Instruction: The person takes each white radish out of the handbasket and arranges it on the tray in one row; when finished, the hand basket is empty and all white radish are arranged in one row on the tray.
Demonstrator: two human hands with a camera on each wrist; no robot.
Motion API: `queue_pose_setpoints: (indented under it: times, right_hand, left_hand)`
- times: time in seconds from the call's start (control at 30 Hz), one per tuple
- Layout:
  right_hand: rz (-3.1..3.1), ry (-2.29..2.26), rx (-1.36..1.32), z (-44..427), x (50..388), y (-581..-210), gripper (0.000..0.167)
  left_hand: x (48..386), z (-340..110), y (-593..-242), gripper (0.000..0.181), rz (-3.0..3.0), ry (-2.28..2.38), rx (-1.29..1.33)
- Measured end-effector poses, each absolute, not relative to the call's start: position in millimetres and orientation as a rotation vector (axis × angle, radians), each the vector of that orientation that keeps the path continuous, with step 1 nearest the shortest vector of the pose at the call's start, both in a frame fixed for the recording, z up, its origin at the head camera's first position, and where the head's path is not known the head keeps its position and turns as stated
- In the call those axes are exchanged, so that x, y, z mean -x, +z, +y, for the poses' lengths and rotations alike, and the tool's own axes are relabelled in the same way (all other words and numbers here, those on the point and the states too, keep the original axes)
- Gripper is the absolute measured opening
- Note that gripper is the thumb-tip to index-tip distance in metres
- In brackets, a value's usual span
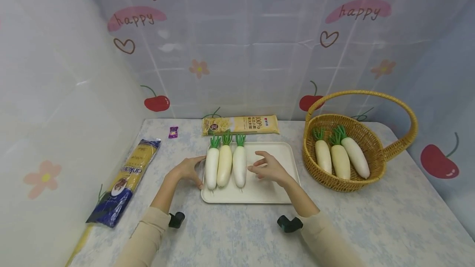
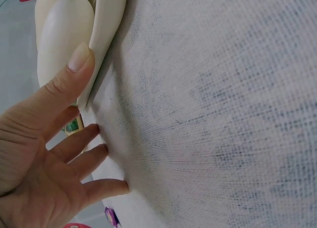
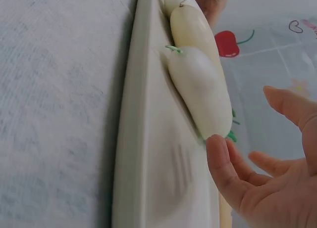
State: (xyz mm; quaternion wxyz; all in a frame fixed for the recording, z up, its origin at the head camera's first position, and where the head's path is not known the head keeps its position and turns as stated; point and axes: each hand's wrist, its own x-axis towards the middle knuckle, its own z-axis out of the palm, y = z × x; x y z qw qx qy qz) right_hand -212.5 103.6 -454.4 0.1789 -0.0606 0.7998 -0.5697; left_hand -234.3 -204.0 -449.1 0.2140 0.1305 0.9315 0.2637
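Three toy white radishes with green tops lie side by side on the left half of a cream tray [image 1: 259, 196]: a white radish [image 1: 212, 169], a yellowish radish [image 1: 224, 166] and another white radish [image 1: 239, 167]. My left hand [image 1: 186, 170] is at the tray's left edge, fingers spread and relaxed, with the thumb [image 2: 80, 60] close to the leftmost radish; whether it touches cannot be told. Over the tray, my right hand [image 1: 271, 169] hovers just right of the rightmost radish, fingers loosely bent and holding nothing. The right wrist view shows that radish [image 3: 200, 87] by the fingertips.
A wicker basket [image 1: 371, 182] with a tall handle holds three more radishes at the right. Behind the tray lies a yellow noodle packet [image 1: 241, 125]. A blue and yellow pasta bag [image 1: 126, 182] and a small purple candy [image 1: 173, 132] lie at the left.
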Motion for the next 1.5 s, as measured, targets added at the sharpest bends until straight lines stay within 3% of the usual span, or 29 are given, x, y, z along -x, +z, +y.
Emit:
queue_pose_setpoints:
  times: [0.23,0.6,1.2,1.5]
  right_hand:
    - [2.297,-1.572,0.380,135,206,-436,0.072]
    - [2.387,-1.554,0.474,188,200,-408,0.071]
    - [2.790,-1.378,0.317,270,194,-388,0.066]
    - [2.876,-1.364,0.165,299,198,-390,0.074]
  left_hand:
    - [234,-205,-451,0.107,2.585,0.734,-0.368]
    - [235,-205,-450,0.107,2.582,0.734,-0.373]
    - [237,-206,-452,0.107,2.570,0.736,-0.377]
    - [236,-206,-451,0.106,2.570,0.737,-0.370]
